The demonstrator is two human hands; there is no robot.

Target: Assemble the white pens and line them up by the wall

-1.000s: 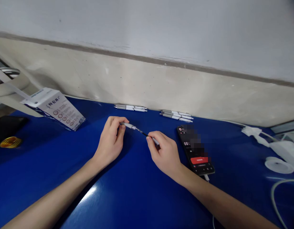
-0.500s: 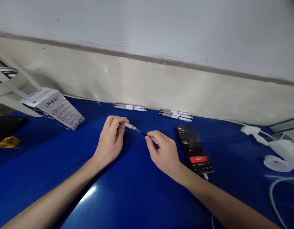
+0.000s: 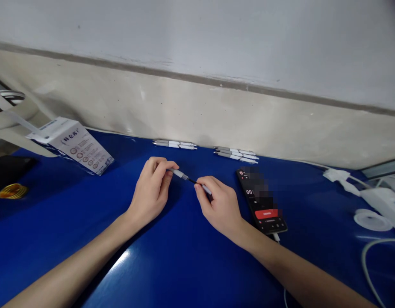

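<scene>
Both hands gripped a slim white pen (image 3: 187,178) over a glossy blue tabletop (image 3: 172,273), the pen lying nearly level between them. The left hand (image 3: 149,190) pinched its grey-and-white end between thumb and fingers, sitting closer to the right hand (image 3: 219,205) than it had half a second earlier, so less of the pen's thin black middle section (image 3: 193,182) showed in the gap. The right hand, fingers curled, clasped the opposite white end and had barely moved.

Just beyond the right hand lay a black smartphone (image 3: 260,201), its partly blurred screen showing a timer and a red button, with a white cable (image 3: 276,237) at its near end. Farther ahead, at the foot of the wall, two small groups of white-and-grey pens (image 3: 175,145) (image 3: 236,155) lay side by side, one ahead of each hand.

Left of the left hand, a white printed carton (image 3: 71,146) leaned at a tilt, its contents hidden, and past it a brass-coloured coil (image 3: 12,191) sat near a black object (image 3: 10,169). Right of the right hand were a white power strip (image 3: 381,205), a round white disc (image 3: 372,220) and a looping cable (image 3: 366,267). A cream wall (image 3: 197,111) rose behind.
</scene>
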